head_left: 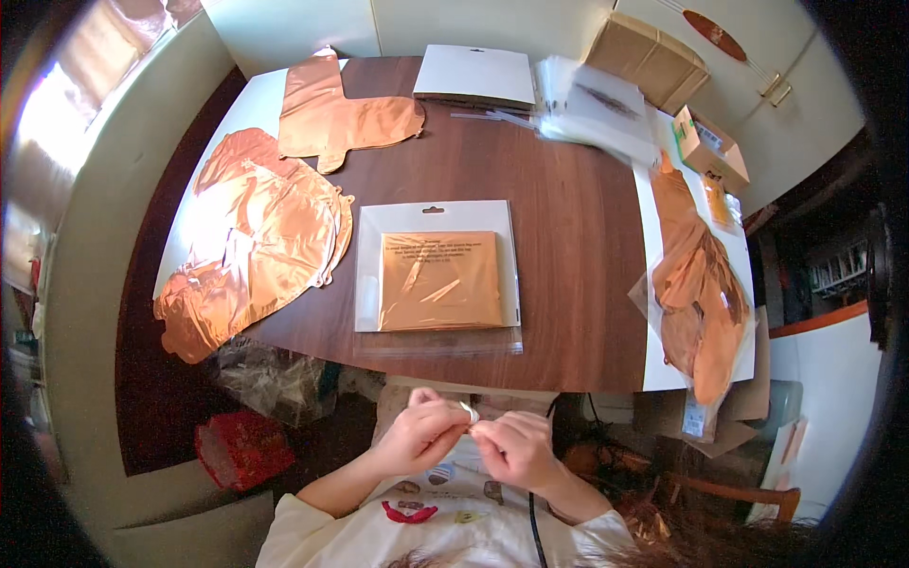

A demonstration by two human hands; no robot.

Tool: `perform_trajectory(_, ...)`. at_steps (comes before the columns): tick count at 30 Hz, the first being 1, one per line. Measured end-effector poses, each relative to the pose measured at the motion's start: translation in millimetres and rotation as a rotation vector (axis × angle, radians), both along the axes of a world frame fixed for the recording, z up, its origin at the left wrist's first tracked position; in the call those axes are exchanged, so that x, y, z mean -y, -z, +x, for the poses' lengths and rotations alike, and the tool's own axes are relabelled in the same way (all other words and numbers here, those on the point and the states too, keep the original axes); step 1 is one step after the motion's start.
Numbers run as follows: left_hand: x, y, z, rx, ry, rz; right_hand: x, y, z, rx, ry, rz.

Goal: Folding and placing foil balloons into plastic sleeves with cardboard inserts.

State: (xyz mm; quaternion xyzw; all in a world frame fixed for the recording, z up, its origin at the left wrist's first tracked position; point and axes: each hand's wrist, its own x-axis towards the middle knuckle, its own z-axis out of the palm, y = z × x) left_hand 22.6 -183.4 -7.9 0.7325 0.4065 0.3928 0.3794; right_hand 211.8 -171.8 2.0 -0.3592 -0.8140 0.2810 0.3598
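Observation:
My left hand and my right hand are close together in front of my shirt, just below the table's near edge. Both are closed in a pinch, fingertips nearly meeting. A small white curled strip shows between them; its exact kind is too small to tell. On the table ahead lies a clear plastic packet with a white backing card and a folded copper foil balloon inside. The packet lies flat, apart from both hands.
Flat copper foil balloons cover the table's left side, another behind. White cards, clear plastic sleeves, a cardboard box and a small open box stand at the back right. Bagged copper balloons lie right.

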Motion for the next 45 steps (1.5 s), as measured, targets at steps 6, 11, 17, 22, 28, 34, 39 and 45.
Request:
perform_trajectory(6,5.7,0.8,-3.6,0.323,0.166,-0.449,-10.0,4.7,-2.1,-0.183,0.107,-0.212)
perform_trajectory(11,15.4,23.9,-5.8,0.865,0.21,-0.76,-5.6,20.8,-8.6,-0.19,0.079,-0.268)
perform_trajectory(17,8.4,23.3,4.6,0.477,-0.001,-0.393,-0.2,23.2,-11.5,0.084,0.128,0.115)
perform_trajectory(22,14.0,31.4,4.7,0.214,-0.06,-0.346,-9.1,20.8,-8.5,0.045,0.166,0.26)
perform_trajectory(28,16.2,26.0,3.5,0.185,-0.099,-0.507,-13.3,27.5,-3.3,-0.066,0.068,0.049)
perform_trajectory(34,10.5,12.8,0.2,0.14,0.129,-0.684,-17.2,35.9,4.5,-0.195,-0.141,-0.218)
perform_trajectory(39,18.4,26.8,0.4,0.682,0.12,-0.919,-9.3,39.6,4.2,-0.325,-0.092,-0.575)
perform_trajectory(45,20.0,32.3,11.5,0.926,-0.05,-0.874,2.5,46.0,-4.8,-0.414,0.044,-0.597)
